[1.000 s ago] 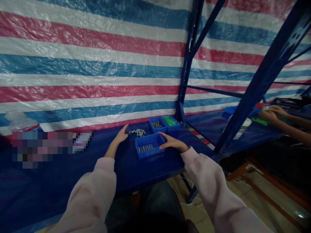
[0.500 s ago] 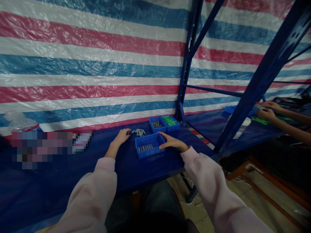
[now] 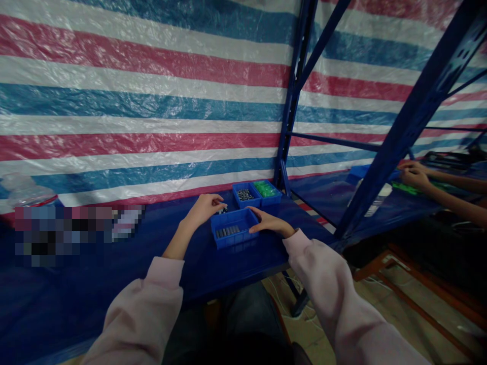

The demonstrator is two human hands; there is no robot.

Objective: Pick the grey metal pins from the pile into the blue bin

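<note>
In the head view a small blue plastic bin [image 3: 235, 238] stands on the dark blue table, with a row of short grey cylinders [image 3: 228, 231] lying inside it. My right hand [image 3: 268, 222] grips the bin's right end, thumb on the near side and fingers at the back corner. Behind the bin, my left hand [image 3: 207, 209] reaches over a loose pile of small metal cylinders [image 3: 223, 209] and covers most of it. Its fingers are bent and drawn together; what is between them cannot be made out.
Two more blue bins stand behind, one with small metal parts [image 3: 245, 194], one with green pieces [image 3: 265, 189]. A blue metal post [image 3: 283, 152] rises beside them. Beyond a slanted post, another person's hands [image 3: 414, 175] work over green items. A clear bottle [image 3: 25, 190] stands left.
My left hand has moved right, from the pile's left side to over it, hiding most of the cylinders. My right hand and the bin have stayed in place.
</note>
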